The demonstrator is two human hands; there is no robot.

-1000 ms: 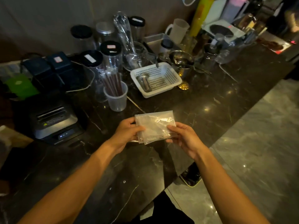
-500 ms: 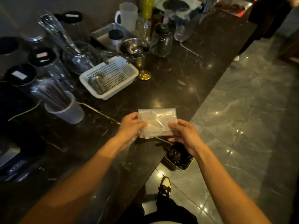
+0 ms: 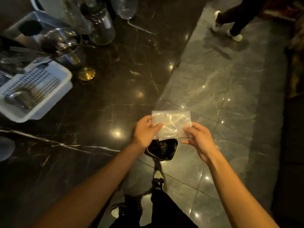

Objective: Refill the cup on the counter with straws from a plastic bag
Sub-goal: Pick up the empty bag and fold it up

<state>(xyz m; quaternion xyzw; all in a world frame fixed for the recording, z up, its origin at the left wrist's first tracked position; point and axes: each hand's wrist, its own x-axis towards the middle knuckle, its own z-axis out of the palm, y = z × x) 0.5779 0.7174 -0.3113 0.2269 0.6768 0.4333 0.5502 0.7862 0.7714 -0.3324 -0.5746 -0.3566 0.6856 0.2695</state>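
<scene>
Setting: dark marble tabletop (image 3: 115, 89) on the left, grey tiled floor (image 3: 213, 83) on the right, dim light with glare spots
Bag: clear plastic bag (image 3: 171, 123), flattened and folded small, held up just past the tabletop edge, above a black-lined bin (image 3: 162, 149) on the floor; no straws visible inside it
Left hand: left hand (image 3: 145, 130) pinching the bag's left edge, thumb on top
Right hand: right hand (image 3: 199, 140) gripping the bag's right lower corner between thumb and fingers
Cup: out of view; only a pale rounded shape (image 3: 5, 148) at the far left edge, too cropped to identify
Clutter: white perforated basket (image 3: 35, 89) left, glass jar (image 3: 102, 25) and steel ware behind it
Progress: judged nearly done, since the bag looks empty and sits over the bin
Remaining: likely just discarding the bag; whether the cup is full cannot be checked from this view
Bystander: another person's legs (image 3: 233, 18) far right
</scene>
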